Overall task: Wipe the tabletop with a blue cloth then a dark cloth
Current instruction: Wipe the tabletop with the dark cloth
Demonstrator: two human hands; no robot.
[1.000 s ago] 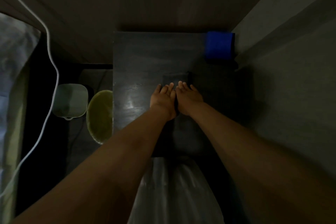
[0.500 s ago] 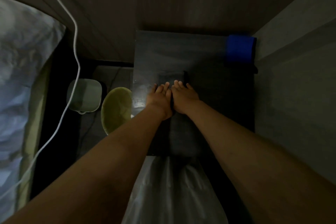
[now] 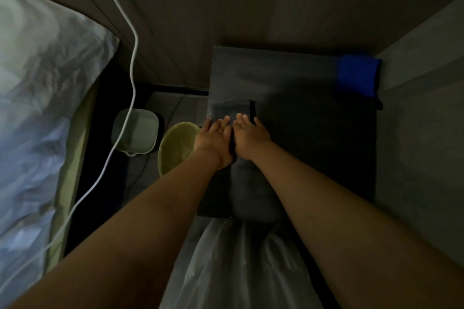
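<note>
Dark cloth now at tabletop left edge — left hand, right hand flat (fingers spread), pressing it

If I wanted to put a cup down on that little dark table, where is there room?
The tabletop is bare along the back, between the wall and the dark cloth, and across the right half below the blue cloth. The front-left is crowded: the left hand and right hand press flat on the dark cloth.
</note>
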